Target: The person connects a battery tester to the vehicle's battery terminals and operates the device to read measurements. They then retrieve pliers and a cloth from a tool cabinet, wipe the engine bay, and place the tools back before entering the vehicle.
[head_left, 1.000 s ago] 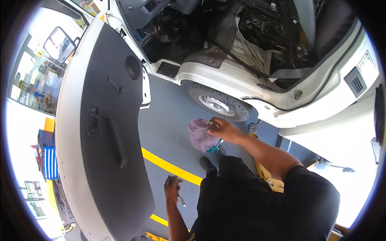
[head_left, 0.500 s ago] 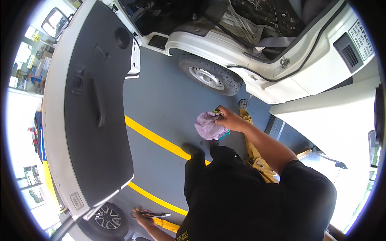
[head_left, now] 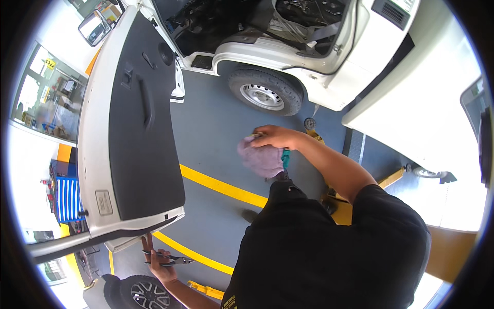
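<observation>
In my right hand [head_left: 275, 138] is a bunched pale purple cloth [head_left: 260, 159], held in front of my body. A green-teal piece [head_left: 286, 158] shows at the cloth's right side, too covered to name. At the lower left, my left hand [head_left: 160, 261] has a pair of dark-handled pliers [head_left: 177, 260] hooked in it, jaws pointing right. Some of its fingers reach up to the edge of the open white vehicle door [head_left: 146, 154], which has a dark grey inner panel. Whether they press on the door I cannot tell.
Ahead stands the white vehicle [head_left: 288, 54] with its front wheel [head_left: 265, 92] and an uncovered seat area. A yellow jack-like tool [head_left: 339, 211] lies by my right side. Behind the door are a blue tool cabinet [head_left: 68, 200] and another wheel [head_left: 149, 294]. Yellow lines [head_left: 221, 186] mark the floor.
My left hand has risen to the door's edge with the pliers. My right hand and the cloth have shifted slightly left and up. The view has turned, and the door appears farther right.
</observation>
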A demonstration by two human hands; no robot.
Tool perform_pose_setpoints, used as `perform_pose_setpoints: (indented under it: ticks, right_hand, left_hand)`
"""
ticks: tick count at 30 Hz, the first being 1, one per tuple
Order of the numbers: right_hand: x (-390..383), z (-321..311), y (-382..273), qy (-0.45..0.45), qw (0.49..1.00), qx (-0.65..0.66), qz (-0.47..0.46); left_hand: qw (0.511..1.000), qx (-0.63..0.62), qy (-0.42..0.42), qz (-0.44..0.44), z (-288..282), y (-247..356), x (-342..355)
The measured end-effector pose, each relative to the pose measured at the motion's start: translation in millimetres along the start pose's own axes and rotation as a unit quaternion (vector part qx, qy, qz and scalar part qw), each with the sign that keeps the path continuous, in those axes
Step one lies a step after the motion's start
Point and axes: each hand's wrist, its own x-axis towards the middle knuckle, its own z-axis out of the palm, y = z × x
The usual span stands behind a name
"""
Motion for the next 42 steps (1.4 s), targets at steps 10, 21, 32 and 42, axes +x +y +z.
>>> perform_pose_setpoints:
  ticks: [10, 21, 32, 42]
  right_hand:
    - [-44, 164, -37, -0.068, 0.997, 0.012, -0.034]
    - [-124, 192, -33, -0.128, 0.99, -0.031, -0.056]
    - [-171, 206, -97, -0.225, 0.928, -0.153, -0.254]
    - [-196, 95, -69, 0.178, 0.954, -0.094, -0.224]
  left_hand:
    - [0.996, 0.055, -0.066, 0.022, -63, 15, 34]
    - [0.965, 0.192, -0.176, -0.019, -42, 46, 18]
    - [0.853, 0.248, -0.458, -0.012, 97, 32, 5]
    - [0.733, 0.336, -0.581, -0.113, 247, -28, -1]
